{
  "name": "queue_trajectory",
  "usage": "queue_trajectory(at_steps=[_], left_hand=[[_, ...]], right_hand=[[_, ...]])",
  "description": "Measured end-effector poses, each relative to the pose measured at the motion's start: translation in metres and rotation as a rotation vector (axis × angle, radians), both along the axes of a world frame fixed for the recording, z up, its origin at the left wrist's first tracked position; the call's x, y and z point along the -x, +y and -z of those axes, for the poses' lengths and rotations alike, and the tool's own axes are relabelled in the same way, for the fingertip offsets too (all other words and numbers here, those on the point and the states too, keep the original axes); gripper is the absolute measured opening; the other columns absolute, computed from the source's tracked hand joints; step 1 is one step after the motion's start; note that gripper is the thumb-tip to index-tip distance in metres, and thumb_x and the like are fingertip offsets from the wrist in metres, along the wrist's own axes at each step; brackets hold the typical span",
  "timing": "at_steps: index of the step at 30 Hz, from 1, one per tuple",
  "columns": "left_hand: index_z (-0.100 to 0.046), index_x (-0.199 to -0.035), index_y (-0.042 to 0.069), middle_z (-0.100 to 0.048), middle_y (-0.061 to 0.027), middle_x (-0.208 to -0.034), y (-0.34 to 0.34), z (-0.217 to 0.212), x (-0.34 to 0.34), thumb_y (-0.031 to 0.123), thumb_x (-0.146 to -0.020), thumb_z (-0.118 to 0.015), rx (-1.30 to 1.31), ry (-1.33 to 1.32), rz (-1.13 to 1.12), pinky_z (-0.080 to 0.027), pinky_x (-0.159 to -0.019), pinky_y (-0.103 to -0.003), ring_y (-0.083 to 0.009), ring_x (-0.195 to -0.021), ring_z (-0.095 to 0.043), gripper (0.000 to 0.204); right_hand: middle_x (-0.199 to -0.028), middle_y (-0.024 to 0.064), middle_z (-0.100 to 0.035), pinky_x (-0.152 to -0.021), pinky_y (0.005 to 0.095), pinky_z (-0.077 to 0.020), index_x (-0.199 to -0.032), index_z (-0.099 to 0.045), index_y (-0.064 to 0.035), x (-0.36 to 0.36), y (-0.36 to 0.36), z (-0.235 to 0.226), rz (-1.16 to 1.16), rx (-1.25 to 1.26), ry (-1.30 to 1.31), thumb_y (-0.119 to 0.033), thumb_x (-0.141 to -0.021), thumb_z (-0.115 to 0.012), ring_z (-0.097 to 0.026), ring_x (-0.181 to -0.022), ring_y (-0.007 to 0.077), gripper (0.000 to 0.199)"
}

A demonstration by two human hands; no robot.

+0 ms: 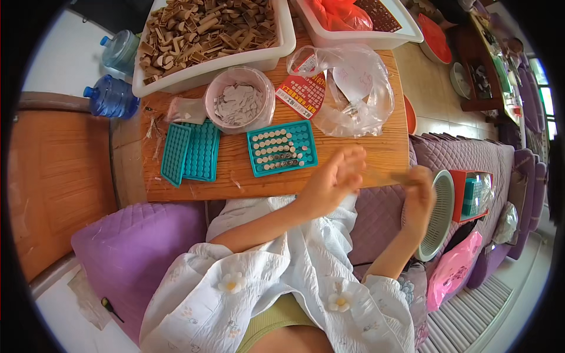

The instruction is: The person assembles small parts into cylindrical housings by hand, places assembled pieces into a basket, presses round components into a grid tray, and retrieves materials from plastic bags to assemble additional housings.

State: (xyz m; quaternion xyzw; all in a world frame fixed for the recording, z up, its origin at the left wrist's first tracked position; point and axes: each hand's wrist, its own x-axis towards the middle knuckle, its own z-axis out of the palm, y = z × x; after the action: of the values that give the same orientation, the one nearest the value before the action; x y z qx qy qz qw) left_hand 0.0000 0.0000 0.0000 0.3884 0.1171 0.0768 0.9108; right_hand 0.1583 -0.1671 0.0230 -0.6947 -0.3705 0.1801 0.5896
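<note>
My left hand (334, 183) is raised over my lap at the table's front edge, palm turned toward my right hand. Its fingers look loosely stretched, with nothing plain between them. My right hand (419, 197) is closed, holding a small thin brown piece (399, 177) that points toward the left hand; motion blurs it and its kind is unclear. Just left of my left hand lies a teal tray (312, 156) of pegs, with rows of round cream pieces (264, 151) on them and a few dark ones. Two more teal pegged trays (202, 154) overlap farther left.
A pink tub (210, 88) of pale flakes stands behind the trays. White bins (286, 44) at the back hold brown bamboo-like pieces (206, 35) and red bags. A plastic bag (376, 109) and red card (303, 93) lie right. A pale green basket (442, 215) stands beside my right hand.
</note>
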Motion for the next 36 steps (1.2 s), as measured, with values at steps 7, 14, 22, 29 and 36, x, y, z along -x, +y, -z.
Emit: queue_trajectory(at_steps=[7, 14, 22, 29, 36], left_hand=[[-0.053, -0.111, 0.001, -0.062, -0.0193, -0.099, 0.071, 0.016, -0.058, 0.002, -0.087, -0.049, -1.135, 0.18, -0.407, -0.05, -0.075, -0.035, -0.0269, -0.091, -0.062, 0.025], [-0.06, -0.105, 0.001, -0.062, -0.0184, -0.099, 0.094, 0.038, -0.114, -0.004, -0.076, -0.051, -1.556, 0.464, 0.133, -0.049, -0.076, -0.037, -0.0334, -0.089, -0.061, 0.03], [-0.065, -0.102, 0.017, -0.062, -0.0108, -0.105, 0.083, 0.082, -0.113, 0.014, -0.075, -0.061, -1.877, -0.091, 0.184, -0.037, -0.097, -0.04, -0.027, -0.11, -0.051, 0.027], [-0.065, -0.097, 0.007, -0.055, -0.019, -0.111, 0.095, 0.043, -0.106, 0.024, -0.081, -0.058, -1.346, 0.31, 0.417, -0.046, -0.081, -0.04, -0.0355, -0.092, -0.058, 0.024], [-0.054, -0.109, 0.001, -0.052, -0.0192, -0.115, 0.106, 0.039, -0.112, 0.011, -0.078, -0.059, -1.546, 0.454, -0.005, -0.045, -0.086, -0.041, -0.0374, -0.103, -0.053, 0.033]], right_hand=[[-0.093, 0.0053, -0.056, -0.07, 0.0251, -0.0442, -0.11, -0.054, -0.0001, -0.071, -0.107, 0.036, 0.962, 0.156, -0.147, -0.01, -0.085, -0.057, -0.054, -0.077, 0.0152, 0.028], [-0.099, 0.0093, -0.063, -0.067, 0.029, -0.0492, -0.109, -0.058, -0.0029, -0.018, 0.01, 0.001, 0.672, 0.329, -0.572, 0.0, -0.079, -0.055, -0.063, -0.077, 0.0208, 0.031], [-0.106, 0.0119, -0.058, -0.092, 0.0432, -0.0365, -0.101, -0.052, -0.0052, 0.012, 0.12, -0.008, -0.249, 0.381, -0.776, -0.001, -0.082, -0.053, -0.056, -0.095, 0.0327, 0.02], [-0.085, 0.0086, -0.063, -0.078, 0.0423, -0.0324, -0.096, -0.057, -0.011, -0.007, 0.085, -0.009, -0.255, 0.929, -0.948, -0.037, -0.084, -0.055, -0.058, -0.079, 0.026, 0.029], [-0.091, 0.0088, -0.055, -0.089, 0.0472, -0.0258, -0.082, -0.069, -0.0068, 0.0, 0.092, -0.017, -0.101, 0.924, -0.984, -0.048, -0.073, -0.062, -0.045, -0.1, 0.0246, 0.043]])
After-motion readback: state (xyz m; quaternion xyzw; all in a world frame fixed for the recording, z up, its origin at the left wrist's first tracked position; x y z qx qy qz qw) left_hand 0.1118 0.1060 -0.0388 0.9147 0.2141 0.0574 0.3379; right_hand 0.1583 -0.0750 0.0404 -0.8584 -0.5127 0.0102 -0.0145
